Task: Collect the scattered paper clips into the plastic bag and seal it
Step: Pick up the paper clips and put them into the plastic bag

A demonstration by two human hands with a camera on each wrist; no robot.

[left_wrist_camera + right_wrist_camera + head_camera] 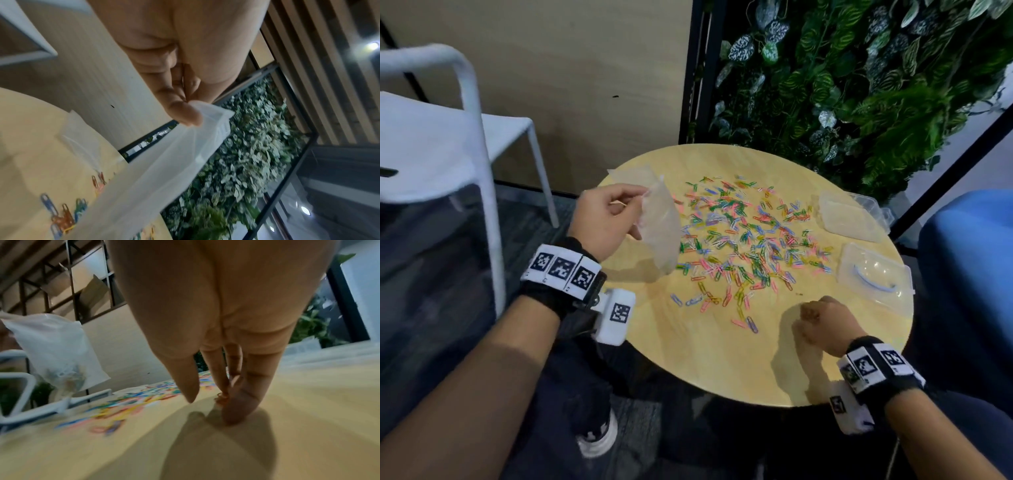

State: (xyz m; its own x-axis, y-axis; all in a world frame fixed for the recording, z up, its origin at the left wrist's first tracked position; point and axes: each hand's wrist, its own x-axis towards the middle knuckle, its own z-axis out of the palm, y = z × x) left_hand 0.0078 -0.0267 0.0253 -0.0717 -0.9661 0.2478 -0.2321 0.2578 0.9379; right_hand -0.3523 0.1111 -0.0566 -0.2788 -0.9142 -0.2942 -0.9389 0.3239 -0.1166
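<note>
Colourful paper clips (743, 233) lie scattered over the middle of the round wooden table (722, 359); the left wrist view catches some of the clips (63, 216). My left hand (633, 205) is raised over the table's left edge. Its thumb and fingers (185, 113) pinch the top edge of a translucent plastic bag (661, 233), which hangs down. My right hand (815, 318) is at the table's near right with its fingers curled down onto the wood. An orange clip (221, 396) shows between its fingertips (236, 415). The bag (57, 345) hangs to the left of that hand.
A clear plastic box (849, 216) and a clear lid (873, 274) lie at the table's right side. Another clear bag (633, 174) lies flat at the far left. A white chair (448, 137) stands left, a blue seat (969, 257) right, and a plant wall (859, 85) behind.
</note>
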